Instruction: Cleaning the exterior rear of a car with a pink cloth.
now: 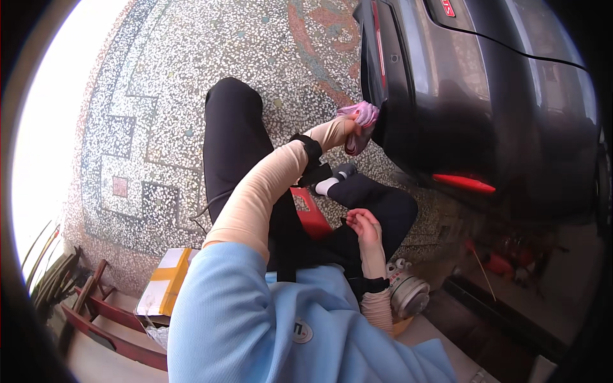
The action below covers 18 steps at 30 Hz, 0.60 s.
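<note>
Pink cloth bunched in the left hand, pressed against the rear corner of a dark car, just below the vertical red tail light. Fingers closed round the cloth, most of them hidden under its folds. Left forearm in a beige sleeve, stretched out from the lower middle of the view toward the car, with a black strap round the wrist. Right hand drawn back near the knee, resting against black trousers, fingers loosely curled and partly open, nothing held. Another black strap at that wrist. Light blue shirt filling the lower part of the view. Low red stool showing between the legs. White sock and dark shoe just beside the car's bumper. Red reflector strip low on the bumper, well apart from the cloth. Round grey container near the right elbow, contents not clear. Cardboard box with yellow tape at lower left, beside red wooden slats. Speckled stone floor with a square line pattern beneath everything.
</note>
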### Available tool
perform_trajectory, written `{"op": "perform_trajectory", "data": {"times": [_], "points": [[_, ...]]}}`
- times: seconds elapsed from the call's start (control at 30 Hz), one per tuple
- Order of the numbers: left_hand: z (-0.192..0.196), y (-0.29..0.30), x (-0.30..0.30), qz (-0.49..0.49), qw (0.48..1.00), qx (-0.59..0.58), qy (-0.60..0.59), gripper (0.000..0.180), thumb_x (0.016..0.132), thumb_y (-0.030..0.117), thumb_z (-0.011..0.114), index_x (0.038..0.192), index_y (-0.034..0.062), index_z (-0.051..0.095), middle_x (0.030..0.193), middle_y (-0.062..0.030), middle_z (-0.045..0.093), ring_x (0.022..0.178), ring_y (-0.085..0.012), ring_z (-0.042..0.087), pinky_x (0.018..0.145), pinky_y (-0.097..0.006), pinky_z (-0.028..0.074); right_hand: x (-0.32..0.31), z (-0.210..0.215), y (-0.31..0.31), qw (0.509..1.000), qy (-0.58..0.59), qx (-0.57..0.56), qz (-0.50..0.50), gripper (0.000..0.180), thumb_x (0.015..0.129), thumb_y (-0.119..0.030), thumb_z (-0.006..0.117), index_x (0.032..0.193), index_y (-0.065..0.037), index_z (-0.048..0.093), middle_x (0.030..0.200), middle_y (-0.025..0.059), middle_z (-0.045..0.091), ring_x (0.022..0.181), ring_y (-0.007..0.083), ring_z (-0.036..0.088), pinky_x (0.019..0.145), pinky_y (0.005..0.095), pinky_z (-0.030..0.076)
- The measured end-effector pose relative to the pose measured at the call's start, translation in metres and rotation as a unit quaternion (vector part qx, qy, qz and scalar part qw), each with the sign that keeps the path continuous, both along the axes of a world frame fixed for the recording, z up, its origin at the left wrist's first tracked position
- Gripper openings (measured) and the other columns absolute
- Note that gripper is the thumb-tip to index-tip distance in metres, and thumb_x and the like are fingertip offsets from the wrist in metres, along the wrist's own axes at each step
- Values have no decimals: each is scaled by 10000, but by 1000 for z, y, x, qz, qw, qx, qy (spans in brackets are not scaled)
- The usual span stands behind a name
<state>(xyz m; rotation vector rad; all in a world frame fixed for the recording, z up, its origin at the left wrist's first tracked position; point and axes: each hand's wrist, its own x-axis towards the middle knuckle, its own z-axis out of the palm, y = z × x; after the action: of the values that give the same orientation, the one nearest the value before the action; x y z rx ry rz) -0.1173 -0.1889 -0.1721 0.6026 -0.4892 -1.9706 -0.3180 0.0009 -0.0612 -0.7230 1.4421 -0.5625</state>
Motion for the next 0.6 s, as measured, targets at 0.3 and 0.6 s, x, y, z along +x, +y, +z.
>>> {"op": "perform_trajectory", "data": {"times": [0.3,0.6], "points": [[44,-39,59,59,979,37,-192,248,611,24,531,837,0,629,678,-90,584,590,-209,572,533,-307,467,2,4,2,1000,-12,-6,-8,156,881,-97,458,944,-11,572,906,81,607,842,148,585,786,269,473],[122,-28,44,159,942,146,-258,255,751,67,457,965,29,589,820,-92,609,751,-198,561,671,-342,434,-3,-1,0,1000,-14,2,-13,133,879,-89,472,929,-14,571,904,79,609,829,149,589,779,275,483]]}}
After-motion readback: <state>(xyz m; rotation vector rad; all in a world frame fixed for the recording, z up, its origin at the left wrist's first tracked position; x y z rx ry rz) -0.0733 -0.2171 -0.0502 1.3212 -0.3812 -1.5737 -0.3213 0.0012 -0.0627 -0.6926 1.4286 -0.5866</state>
